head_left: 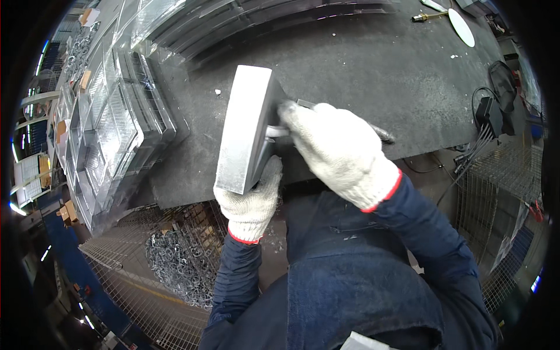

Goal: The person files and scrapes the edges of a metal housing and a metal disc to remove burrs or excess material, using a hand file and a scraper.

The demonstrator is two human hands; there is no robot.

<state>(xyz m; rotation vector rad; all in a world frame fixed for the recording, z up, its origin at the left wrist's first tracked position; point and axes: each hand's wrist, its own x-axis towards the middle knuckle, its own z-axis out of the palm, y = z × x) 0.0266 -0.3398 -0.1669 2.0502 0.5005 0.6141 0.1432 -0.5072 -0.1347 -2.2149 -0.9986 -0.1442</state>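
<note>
A light-grey, box-like metal part (pixel 242 125) with a smooth broad side stands tilted over the dark table's near edge. My left hand (pixel 251 201), in a white knit glove with a red cuff, grips its lower end. My right hand (pixel 338 149), gloved the same way, is closed at the part's right side, fingertips against the shadowed inner face. What those fingers hold, if anything, is hidden. A short light-grey stub (pixel 277 132) shows between the part and my right hand. Behind that hand a dark slim tool (pixel 383 135) shows only its ends; whether I hold it cannot be told.
Stacked clear plastic trays (pixel 119 131) stand at the left, with more along the far side. A white oval piece (pixel 461 28) lies far right. Cables and a black adapter (pixel 489 115) hang at the right edge. Below is a wire basket of metal rings (pixel 178 262).
</note>
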